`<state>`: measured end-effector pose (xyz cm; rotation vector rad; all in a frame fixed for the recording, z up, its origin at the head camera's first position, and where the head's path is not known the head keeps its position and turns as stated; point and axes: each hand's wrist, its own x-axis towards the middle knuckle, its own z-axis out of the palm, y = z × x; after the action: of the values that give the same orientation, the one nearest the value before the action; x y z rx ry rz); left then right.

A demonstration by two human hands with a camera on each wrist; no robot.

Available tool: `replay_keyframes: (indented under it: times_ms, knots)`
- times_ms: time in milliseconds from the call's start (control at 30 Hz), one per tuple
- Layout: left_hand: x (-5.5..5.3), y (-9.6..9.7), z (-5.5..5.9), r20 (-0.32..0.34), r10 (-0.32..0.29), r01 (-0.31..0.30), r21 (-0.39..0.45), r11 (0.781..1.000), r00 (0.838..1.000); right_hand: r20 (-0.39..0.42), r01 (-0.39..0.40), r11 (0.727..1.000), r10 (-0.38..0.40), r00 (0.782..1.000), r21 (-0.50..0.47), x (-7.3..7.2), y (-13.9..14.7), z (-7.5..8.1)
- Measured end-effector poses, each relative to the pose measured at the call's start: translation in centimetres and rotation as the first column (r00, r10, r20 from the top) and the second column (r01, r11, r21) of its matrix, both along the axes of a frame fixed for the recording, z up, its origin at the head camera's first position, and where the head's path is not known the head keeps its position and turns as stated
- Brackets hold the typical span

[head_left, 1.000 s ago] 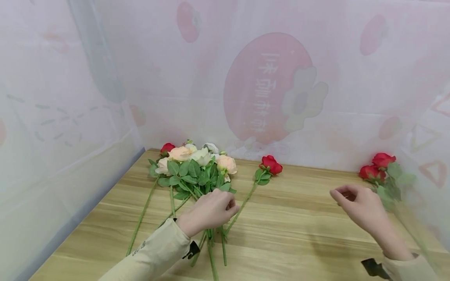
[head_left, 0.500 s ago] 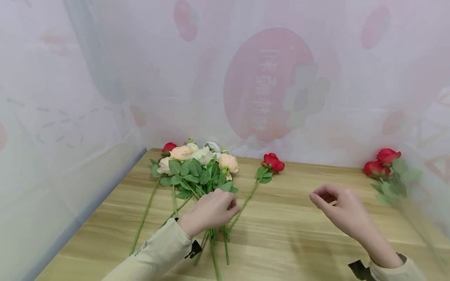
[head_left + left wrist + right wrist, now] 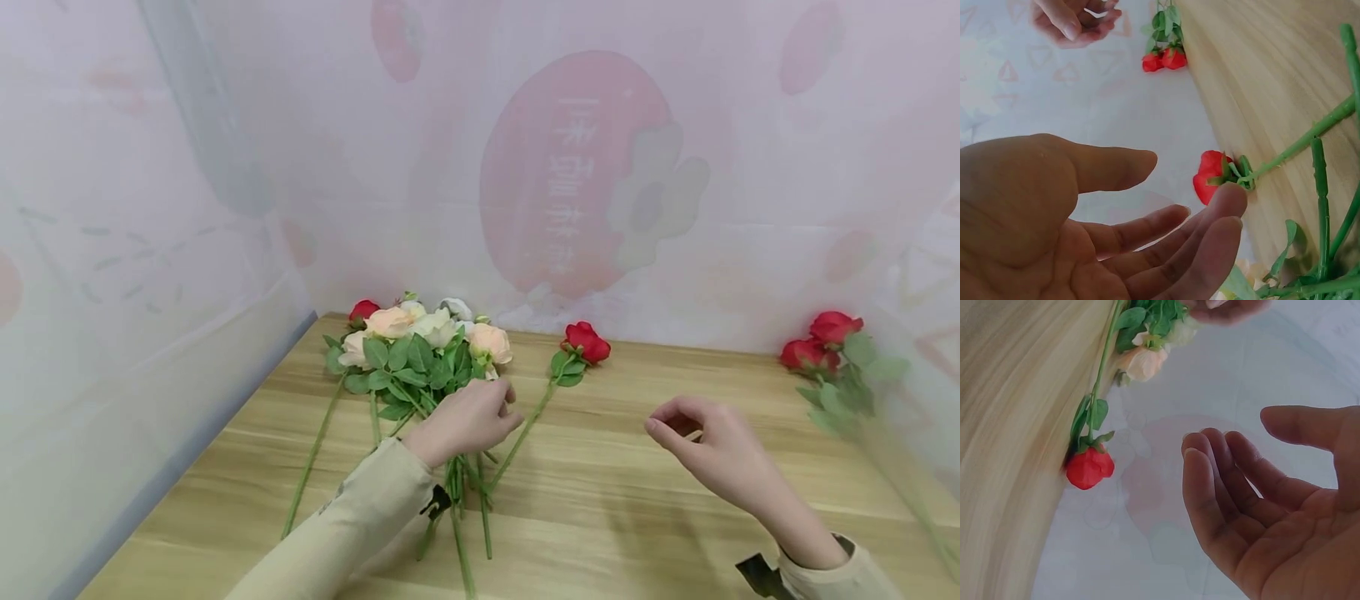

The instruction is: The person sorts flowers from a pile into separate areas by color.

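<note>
My left hand (image 3: 468, 421) hovers over the stems of a flower pile, holding nothing; in the left wrist view its thumb and fingers stand apart, loosely bent. Just right of it a single red rose (image 3: 587, 342) lies with its stem slanting toward the pile. My right hand (image 3: 708, 442) is raised above the table to the right of that rose, its relaxed fingers around bare air in the right wrist view. Under and beyond the left hand spread peach roses (image 3: 491, 343), a cream flower (image 3: 435, 328) and green leaves (image 3: 408, 358).
Two red roses (image 3: 835, 327) lie at the table's right side, their stems blurred. Another red rose (image 3: 363, 311) is at the pile's back left. The wooden table (image 3: 570, 533) meets a printed cloth (image 3: 420, 167) at the back and sides.
My right hand has moved left, away from the two red roses at the right. The left hand has shifted slightly forward and right over the stems.
</note>
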<state>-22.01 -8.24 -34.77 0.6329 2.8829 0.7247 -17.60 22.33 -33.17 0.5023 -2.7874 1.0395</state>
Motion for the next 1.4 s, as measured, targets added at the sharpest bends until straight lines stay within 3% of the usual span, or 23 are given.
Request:
replay_keyframes:
  times_ms: [167, 300, 467, 633, 767, 1000, 1133, 1267, 1400]
  knots:
    - [-2.4, 1.6, -0.5, 0.08, -0.035, 0.041, -0.074, 0.996, 0.996, 0.013, -0.005, 1.0, 0.005, 1.0, -0.001, 0.0, 0.0, -0.1]
    - [-3.6, 2.8, -1.3, 0.113, -0.029, 0.049, -0.179, 0.983, 0.993, 0.016, -0.001, 1.0, 0.001, 1.0, -0.002, 0.1, 0.1, -0.1]
    - [-3.9, 3.8, -2.1, 0.104, 0.007, 0.023, -0.278, 0.96, 0.995, 0.018, -0.007, 1.0, 0.007, 1.0, -0.011, 0.2, -0.1, -0.2]
    - [-3.8, 4.6, -3.0, 0.143, 0.079, -0.027, -0.334, 0.942, 0.987, 0.007, -0.026, 1.0, 0.026, 1.0, -0.017, 0.2, -0.2, -0.4]
    - [-3.9, 5.2, -3.4, 0.184, 0.091, -0.027, -0.325, 0.945, 0.979, 0.003, -0.033, 0.999, 0.033, 0.999, -0.012, 0.1, -0.1, -0.5]
    - [-4.1, 5.6, -3.6, 0.288, 0.118, -0.04, -0.263, 0.964, 0.95, -0.011, -0.039, 0.999, 0.039, 0.999, -0.009, 0.2, 0.0, -0.8]
    - [-4.2, 5.5, -3.6, 0.307, 0.122, -0.046, -0.246, 0.968, 0.944, -0.023, -0.026, 1.0, 0.026, 0.999, -0.008, 0.2, 0.0, -0.8]
    - [-4.2, 4.9, -3.5, 0.308, 0.083, -0.036, -0.156, 0.987, 0.948, -0.026, -0.025, 1.0, 0.025, 0.999, -0.005, 0.2, 0.0, -0.8]
    - [-4.0, 4.0, -3.3, 0.289, 0.009, -0.016, 0.022, 1.0, 0.957, -0.017, -0.027, 1.0, 0.027, 1.0, -0.003, 0.1, 0.0, -0.7]
